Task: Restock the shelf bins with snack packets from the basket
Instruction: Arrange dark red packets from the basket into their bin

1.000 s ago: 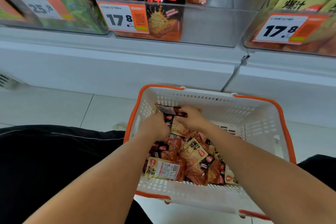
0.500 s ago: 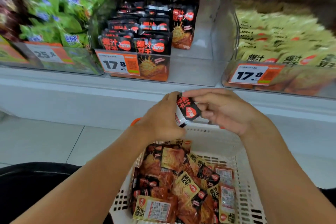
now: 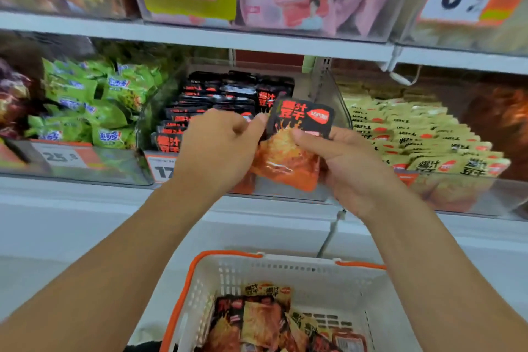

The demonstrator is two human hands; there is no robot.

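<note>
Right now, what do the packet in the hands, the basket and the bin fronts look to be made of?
Packet, held by left hand and right hand: likely thin plastic film, glossy; it crinkles and glints. Basket: rigid white plastic, matt, with moulded slots and an orange rim. Bin fronts: probably clear acrylic or similar; the packets show through.

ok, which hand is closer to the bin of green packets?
Left. The left hand is just right of the green packets. The right hand is farther right, past the black and orange packet both hold.
</note>
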